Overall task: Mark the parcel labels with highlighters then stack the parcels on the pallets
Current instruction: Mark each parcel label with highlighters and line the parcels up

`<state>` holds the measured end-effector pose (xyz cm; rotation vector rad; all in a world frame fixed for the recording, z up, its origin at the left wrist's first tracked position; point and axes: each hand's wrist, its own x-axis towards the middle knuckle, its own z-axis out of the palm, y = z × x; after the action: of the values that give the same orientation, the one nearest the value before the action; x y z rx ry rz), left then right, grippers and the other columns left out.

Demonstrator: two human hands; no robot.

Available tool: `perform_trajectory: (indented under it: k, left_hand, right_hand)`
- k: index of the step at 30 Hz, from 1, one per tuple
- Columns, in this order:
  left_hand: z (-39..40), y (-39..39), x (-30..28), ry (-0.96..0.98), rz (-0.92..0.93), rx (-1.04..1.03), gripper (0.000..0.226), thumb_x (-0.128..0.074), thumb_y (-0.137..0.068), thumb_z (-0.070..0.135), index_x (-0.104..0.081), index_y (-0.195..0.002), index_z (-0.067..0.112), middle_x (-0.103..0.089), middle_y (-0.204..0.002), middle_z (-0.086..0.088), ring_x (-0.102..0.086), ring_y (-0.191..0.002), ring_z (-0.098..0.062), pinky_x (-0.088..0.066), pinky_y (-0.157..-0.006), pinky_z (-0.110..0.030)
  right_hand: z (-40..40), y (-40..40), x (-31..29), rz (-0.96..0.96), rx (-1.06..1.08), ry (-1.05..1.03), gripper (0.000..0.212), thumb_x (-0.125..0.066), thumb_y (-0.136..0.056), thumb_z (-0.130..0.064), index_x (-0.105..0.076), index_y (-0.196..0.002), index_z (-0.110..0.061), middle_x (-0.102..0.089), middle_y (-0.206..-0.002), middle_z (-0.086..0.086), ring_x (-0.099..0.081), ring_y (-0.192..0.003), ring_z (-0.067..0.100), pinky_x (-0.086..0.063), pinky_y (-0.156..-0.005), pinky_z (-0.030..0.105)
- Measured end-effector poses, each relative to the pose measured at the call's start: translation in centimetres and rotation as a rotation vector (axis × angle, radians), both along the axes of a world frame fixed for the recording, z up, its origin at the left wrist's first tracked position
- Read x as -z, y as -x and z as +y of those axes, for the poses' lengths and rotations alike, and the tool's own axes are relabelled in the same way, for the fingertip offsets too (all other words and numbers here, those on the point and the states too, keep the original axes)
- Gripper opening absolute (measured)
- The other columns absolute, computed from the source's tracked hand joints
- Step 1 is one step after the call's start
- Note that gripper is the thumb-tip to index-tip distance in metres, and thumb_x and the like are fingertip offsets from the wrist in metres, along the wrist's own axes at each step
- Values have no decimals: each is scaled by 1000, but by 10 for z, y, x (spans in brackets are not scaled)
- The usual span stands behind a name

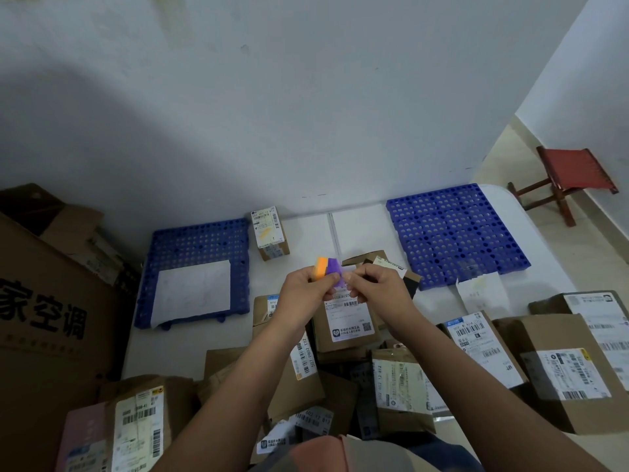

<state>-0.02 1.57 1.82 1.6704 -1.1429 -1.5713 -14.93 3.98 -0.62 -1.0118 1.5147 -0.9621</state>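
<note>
Both arms extended forward; left hand [308,289] and right hand [377,284] meet, fingers curled, pinching.

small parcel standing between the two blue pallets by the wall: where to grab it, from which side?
Probably from above: pinch the small parcel across its two side faces, near the top. It stands upright and alone, label up, both sides free; the wall closes off its rear.

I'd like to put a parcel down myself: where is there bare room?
The right pallet is bare. The left pallet is free behind its paper sheet. White floor between them is open beside the small box. Near the hands, parcels crowd together.
</note>
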Motion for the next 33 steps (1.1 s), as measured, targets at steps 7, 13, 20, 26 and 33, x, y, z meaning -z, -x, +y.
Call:
perform_trajectory:
  k: [7, 13, 20, 26, 33]
  left_hand:
    - [-2, -3, 5, -21, 46, -36, 7, -68, -92, 20, -70, -92, 13, -68, -78, -4, -62, -75, -13, -53, -76, -26]
    - [-7, -16, 12, -41, 58, -91, 8, -67, -92, 17, -71, -93, 10, -74, -85, -6, -67, -73, -10, -56, -74, -24]
    - [0, -25, 25, -70, 13, -94, 6, -65, -94, 16, -69, -92, 13, -69, -74, 3, -61, -67, -6, -53, -66, -18]
    - [5, -26, 31, -98, -10, -70, 10, -65, -93, 19, -69, -98, 11, -70, -82, -1, -63, -76, -11, -54, -74, -23]
    - [7, -28, 35, -99, -13, -56, 9, -65, -93, 19, -70, -98, 13, -71, -82, 2, -64, -76, -9, -54, -73, -22]
  right_hand:
    - [-2, -1, -1, -251, 80, -63, 21, -57, -99, -17, -67, -85, -4, -63, -69, 2, -56, -66, 9, -47, -63, 21]
    - [7, 22, 0, -27, 53, -158, 25, -57, -97, -25, -63, -80, -8, -62, -73, 2, -55, -68, 13, -46, -62, 23]
    - [15, 18, 14, 371, -230, -235, 20, -65, -90, -32, -69, -76, -18, -65, -75, -6, -57, -71, 10, -47, -70, 28]
    - [13, -3, 19, 560, -331, -181, 30, -65, -91, -37, -72, -84, -8, -68, -83, 2, -59, -74, 13, -41, -58, 22]
    - [12, -13, 27, 808, -349, -182, 41, -60, -90, -53, -48, -63, -24, -55, -70, -7, -51, -66, 10, -38, -56, 26]
